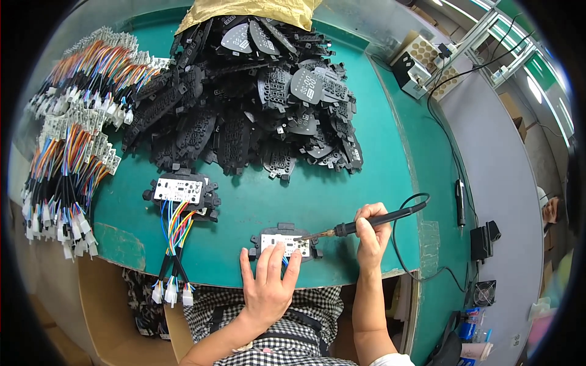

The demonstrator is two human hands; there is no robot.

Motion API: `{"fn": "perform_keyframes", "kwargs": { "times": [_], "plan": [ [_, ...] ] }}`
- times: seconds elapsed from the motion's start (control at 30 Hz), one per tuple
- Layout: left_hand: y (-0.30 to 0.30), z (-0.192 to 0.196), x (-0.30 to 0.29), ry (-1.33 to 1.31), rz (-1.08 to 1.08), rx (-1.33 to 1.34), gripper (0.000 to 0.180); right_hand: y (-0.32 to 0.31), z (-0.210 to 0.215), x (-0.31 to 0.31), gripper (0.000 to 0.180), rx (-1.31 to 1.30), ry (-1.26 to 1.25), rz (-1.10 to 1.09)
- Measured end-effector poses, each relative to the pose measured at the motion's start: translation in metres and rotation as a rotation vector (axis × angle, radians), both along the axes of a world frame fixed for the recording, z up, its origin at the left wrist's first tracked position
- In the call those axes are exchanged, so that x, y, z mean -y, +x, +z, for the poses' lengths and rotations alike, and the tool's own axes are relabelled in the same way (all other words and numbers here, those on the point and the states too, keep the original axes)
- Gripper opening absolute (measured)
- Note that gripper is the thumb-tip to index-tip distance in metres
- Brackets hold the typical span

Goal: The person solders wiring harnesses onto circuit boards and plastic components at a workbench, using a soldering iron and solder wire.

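My right hand is closed round the black handle of a soldering iron. Its metal tip points left and meets, or hovers just over, a white circuit board; which of the two I cannot tell. That board lies in a black plastic housing near the table's front edge. My left hand rests on the board's near side with its fingers spread. Blue wire shows between those fingers, and the rest of it is hidden. To the left lies another housing with a wired white board on top.
Black plastic housings are heaped at the back under a yellow bag. Bundles of wired boards line the left side. The iron's cable loops at right, near a black electric screwdriver and a small fan.
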State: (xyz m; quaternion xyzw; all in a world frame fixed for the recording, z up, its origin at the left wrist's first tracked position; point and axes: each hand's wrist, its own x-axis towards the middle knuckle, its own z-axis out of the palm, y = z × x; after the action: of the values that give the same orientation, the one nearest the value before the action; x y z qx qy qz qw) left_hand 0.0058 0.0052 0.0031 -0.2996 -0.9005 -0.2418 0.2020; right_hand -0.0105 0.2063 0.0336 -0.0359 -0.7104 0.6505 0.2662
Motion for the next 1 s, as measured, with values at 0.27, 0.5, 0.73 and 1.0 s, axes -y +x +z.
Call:
{"fn": "perform_keyframes", "kwargs": {
  "times": [0.27,0.5,0.73,1.0],
  "plan": [
    [0.001,-0.002,0.001,0.009,0.000,0.003,0.049,-0.002,0.005,0.009,0.011,-0.097,-0.200,-0.038],
    [0.002,0.000,-0.001,-0.035,0.043,0.008,0.044,-0.013,0.007,0.038,0.013,0.051,-0.100,0.008],
    [0.003,0.000,0.001,-0.077,0.087,-0.034,0.042,-0.014,0.005,0.045,0.009,0.060,-0.116,0.068],
    [0.002,-0.001,0.001,-0.082,0.089,-0.048,0.042,-0.015,0.004,0.045,0.009,0.077,-0.101,0.062]
  ]
}}
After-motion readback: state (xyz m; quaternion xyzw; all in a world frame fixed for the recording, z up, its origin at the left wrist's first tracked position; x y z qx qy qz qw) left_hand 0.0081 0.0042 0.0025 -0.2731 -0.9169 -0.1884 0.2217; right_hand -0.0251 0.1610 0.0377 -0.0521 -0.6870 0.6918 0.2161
